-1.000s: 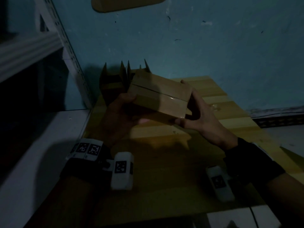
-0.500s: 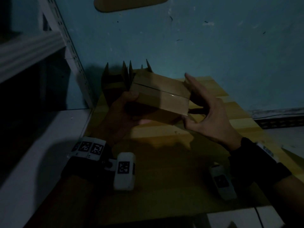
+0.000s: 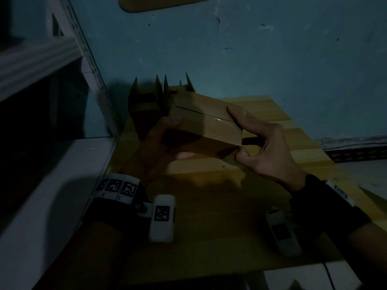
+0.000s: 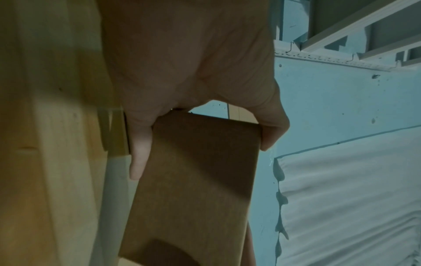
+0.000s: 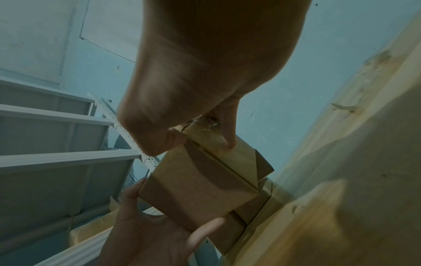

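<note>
A small brown cardboard box [image 3: 206, 120], its top flaps sealed with clear tape, is held in the air above the wooden table [image 3: 282, 130]. My left hand [image 3: 161, 147] grips its left end, thumb on top and fingers underneath. My right hand [image 3: 263, 147] holds the right end, with the forefinger laid on the top edge and the thumb at the lower right corner. The left wrist view shows the box's underside [image 4: 196, 180] between my thumb and fingers. In the right wrist view the box [image 5: 200, 185] shows its taped end, pinched by my right thumb and forefinger.
Several open cardboard boxes [image 3: 150, 101] with raised flaps stand at the back of the table against the blue wall [image 3: 251, 49]. A white metal shelf rack [image 3: 62, 49] stands on the left, with a white surface [image 3: 52, 185] below it.
My right hand, open and apart from the box's right end half a second ago, has closed back onto that end. The left hand and the box have barely moved.
</note>
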Demonstrator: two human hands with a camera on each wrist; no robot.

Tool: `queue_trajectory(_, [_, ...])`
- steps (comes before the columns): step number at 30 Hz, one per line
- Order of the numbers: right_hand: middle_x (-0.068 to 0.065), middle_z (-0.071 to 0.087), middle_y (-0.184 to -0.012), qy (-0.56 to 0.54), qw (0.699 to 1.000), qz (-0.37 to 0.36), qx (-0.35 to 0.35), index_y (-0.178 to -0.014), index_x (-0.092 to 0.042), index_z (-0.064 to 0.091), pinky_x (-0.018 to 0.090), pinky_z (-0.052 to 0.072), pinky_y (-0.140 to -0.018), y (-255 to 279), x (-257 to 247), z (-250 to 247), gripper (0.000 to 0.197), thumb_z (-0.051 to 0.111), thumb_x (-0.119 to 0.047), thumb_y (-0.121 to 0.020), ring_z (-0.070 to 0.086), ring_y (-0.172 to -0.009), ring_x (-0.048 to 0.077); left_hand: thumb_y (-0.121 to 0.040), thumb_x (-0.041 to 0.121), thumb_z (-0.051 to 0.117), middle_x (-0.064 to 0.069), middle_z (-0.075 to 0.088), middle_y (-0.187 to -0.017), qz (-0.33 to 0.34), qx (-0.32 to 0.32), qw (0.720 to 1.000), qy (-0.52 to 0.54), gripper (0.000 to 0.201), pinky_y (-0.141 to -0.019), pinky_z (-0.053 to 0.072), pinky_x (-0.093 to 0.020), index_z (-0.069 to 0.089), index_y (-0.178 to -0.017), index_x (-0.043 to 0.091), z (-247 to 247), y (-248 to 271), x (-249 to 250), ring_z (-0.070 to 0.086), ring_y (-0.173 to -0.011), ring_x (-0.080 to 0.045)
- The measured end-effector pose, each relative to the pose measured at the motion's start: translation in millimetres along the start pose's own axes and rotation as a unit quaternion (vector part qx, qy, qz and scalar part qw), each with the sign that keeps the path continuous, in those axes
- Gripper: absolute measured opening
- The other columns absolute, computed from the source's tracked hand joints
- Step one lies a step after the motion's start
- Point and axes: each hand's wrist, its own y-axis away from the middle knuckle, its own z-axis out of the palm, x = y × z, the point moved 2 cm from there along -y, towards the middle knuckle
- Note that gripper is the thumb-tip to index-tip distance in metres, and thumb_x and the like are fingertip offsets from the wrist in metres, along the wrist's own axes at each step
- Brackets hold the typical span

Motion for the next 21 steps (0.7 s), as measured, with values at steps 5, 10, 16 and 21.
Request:
queue_trajectory(5, [-0.003, 0.051, -0.151, -0.164, 0.979, 0.115, -0.026, -0.155, -0.016, 0.038, 0.032, 0.051, -0.105, -0.4, 2.3, -1.7, 0.077, 0.071, -0.019, -0.086, 0.047, -0.140, 0.009, -0.050, 0.044, 0.092, -0.014, 0.056, -0.140, 0.019, -0.014, 1.000, -0.005, 0.105, -0.101, 0.046, -0.059, 0.049, -0.141, 0.016, -4.6, 0.8, 2.2, 0.057, -0.125, -0.034])
queue_trajectory(10, [-0.010, 0.062, -0.131, -0.235, 0.942, 0.235, -0.055, -0.159, -0.036, 0.023, 0.031, 0.056, -0.091, -1.1, 14.2, 3.7, 0.098, 0.075, -0.031, -0.077, 0.064, -0.118, 0.015, -0.050, 0.038, 0.093, -0.014, 0.066, -0.126, 0.004, -0.064, 0.998, 0.020, 0.082, -0.095, 0.052, -0.055, 0.064, -0.123, 0.015, -1.6, 0.5, -0.6, 0.063, -0.117, -0.033])
queue_trajectory(16, [0.006, 0.053, -0.139, -0.300, 0.919, 0.245, -0.074, -0.147, -0.039, 0.039, 0.041, 0.057, -0.090, 1.5, 12.4, 11.7, 0.086, 0.073, -0.030, -0.068, 0.058, -0.125, 0.028, -0.050, 0.037, 0.093, -0.013, 0.068, -0.123, -0.003, -0.066, 0.997, 0.026, 0.077, -0.088, 0.057, -0.050, 0.068, -0.119, 0.016, -2.4, 0.2, -3.7, 0.065, -0.113, -0.032])
queue_trajectory(21, [0.009, 0.049, -0.141, -0.313, 0.918, 0.233, -0.071, -0.146, -0.036, 0.038, 0.041, 0.057, -0.089, 2.9, 12.4, 17.2, 0.085, 0.071, -0.029, -0.068, 0.054, -0.128, 0.029, -0.047, 0.043, 0.094, -0.012, 0.064, -0.130, 0.020, -0.051, 0.998, 0.006, 0.084, -0.097, 0.050, -0.054, 0.065, -0.122, 0.018, -3.9, -0.4, -4.6, 0.059, -0.122, -0.034])
